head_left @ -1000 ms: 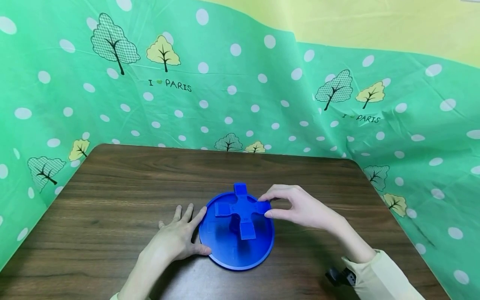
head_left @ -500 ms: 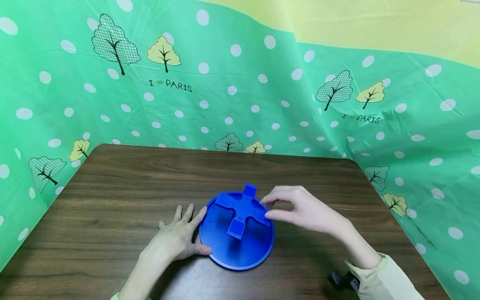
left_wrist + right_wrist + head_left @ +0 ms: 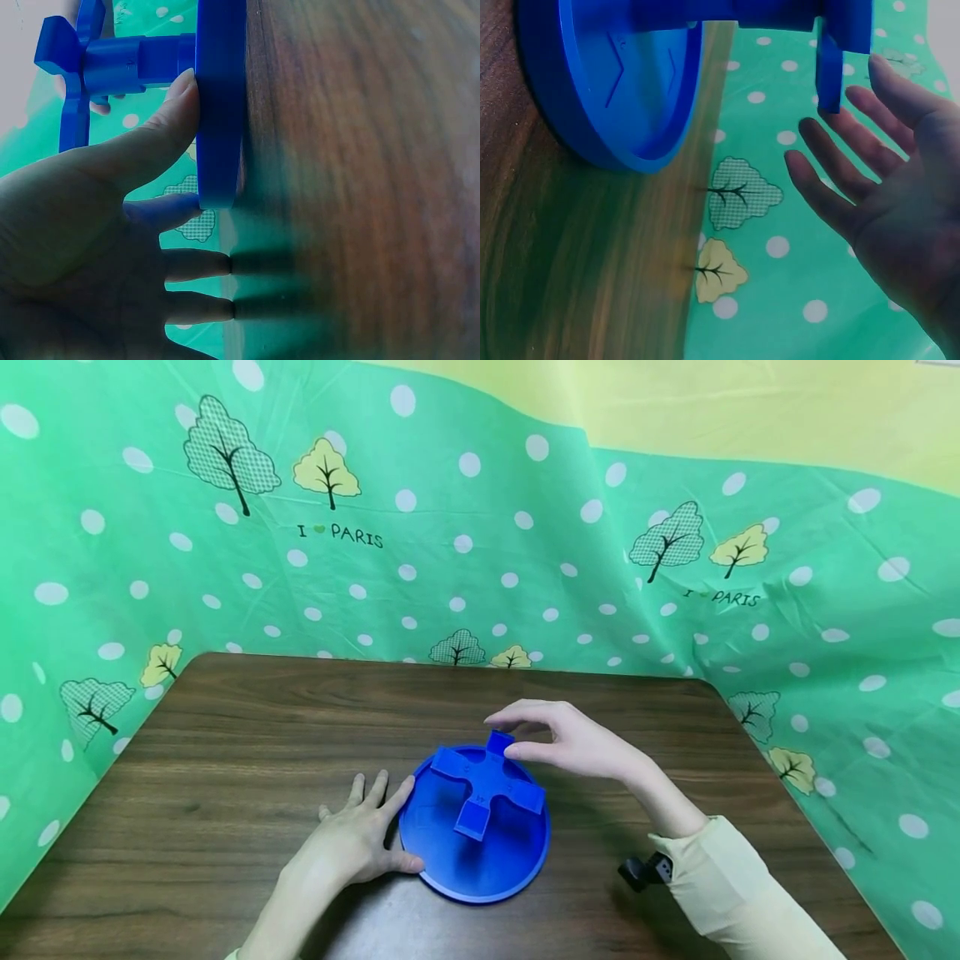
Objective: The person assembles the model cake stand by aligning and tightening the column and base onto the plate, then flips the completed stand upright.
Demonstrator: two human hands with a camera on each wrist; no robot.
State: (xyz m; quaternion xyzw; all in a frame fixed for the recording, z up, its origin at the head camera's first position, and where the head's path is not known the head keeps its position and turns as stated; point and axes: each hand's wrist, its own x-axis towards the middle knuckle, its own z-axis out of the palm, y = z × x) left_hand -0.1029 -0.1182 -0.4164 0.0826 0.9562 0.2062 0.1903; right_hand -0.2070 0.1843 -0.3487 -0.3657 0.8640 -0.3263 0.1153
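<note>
Apparently the cross (image 3: 489, 777) stands mounted, my left hand (image 3: 356, 839) splayed against the plate (image 3: 491, 872), right hand (image 3: 572, 742) loosely spread, perhaps just turning remaining.
</note>
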